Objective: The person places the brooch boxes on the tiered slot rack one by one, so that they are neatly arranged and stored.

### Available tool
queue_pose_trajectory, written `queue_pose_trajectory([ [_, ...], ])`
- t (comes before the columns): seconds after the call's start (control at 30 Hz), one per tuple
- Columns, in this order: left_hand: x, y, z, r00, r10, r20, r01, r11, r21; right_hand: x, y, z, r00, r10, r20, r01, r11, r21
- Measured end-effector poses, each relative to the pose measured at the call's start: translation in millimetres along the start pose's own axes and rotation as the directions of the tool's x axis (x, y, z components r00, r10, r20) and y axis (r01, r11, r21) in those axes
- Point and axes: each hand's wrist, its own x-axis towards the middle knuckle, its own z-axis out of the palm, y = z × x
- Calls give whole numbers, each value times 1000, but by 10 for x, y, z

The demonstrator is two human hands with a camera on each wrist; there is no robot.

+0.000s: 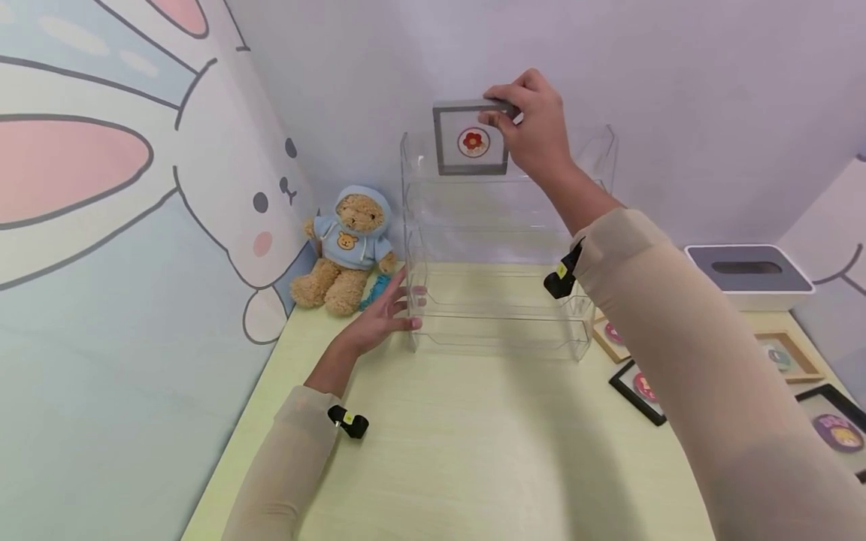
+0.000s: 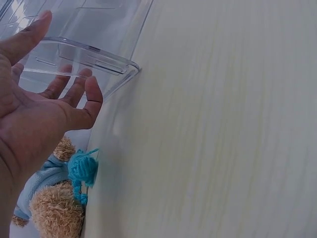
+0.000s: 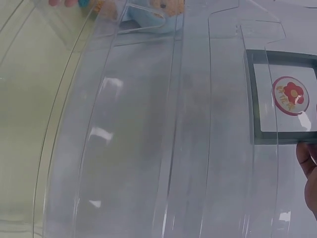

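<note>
A clear, tiered display rack [image 1: 501, 327] stands on the table against the wall. At its top tier my right hand [image 1: 539, 128] pinches the upper right corner of a grey picture frame [image 1: 472, 170], thumb in front and fingers behind. The frame stands upright, with a round red-flower badge [image 1: 473, 141] inside. In the right wrist view the frame [image 3: 285, 135] shows through the clear plastic; whether it rests on the tier I cannot tell. My left hand [image 1: 379, 321] is at the rack's lower left side, its fingers spread and loosely bent [image 2: 74, 94], near or touching the side panel.
A teddy bear [image 1: 348, 244] in a blue hoodie sits left of the rack, with blue yarn [image 1: 376, 290] beside it. To the right lie several framed badges, among them a black frame [image 1: 636, 402] and a wooden frame [image 1: 808, 368]. A tissue box [image 1: 751, 300] stands behind them.
</note>
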Motion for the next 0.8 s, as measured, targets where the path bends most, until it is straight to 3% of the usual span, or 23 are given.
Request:
queue_pose_trajectory([
  [0.13, 2, 9, -4, 1000, 1, -2, -1, 1000, 6, 13, -38, 3, 997, 37, 60, -35, 999, -27],
  [0.5, 1, 17, 9, 1000, -16, -13, 17, 999, 30, -32, -12, -47, 986, 40, 160, -35, 999, -36],
  [0.8, 22, 20, 14, 1000, -23, -4, 23, 1000, 16, -179, 166, -276, 989, 15, 144, -9, 999, -40],
])
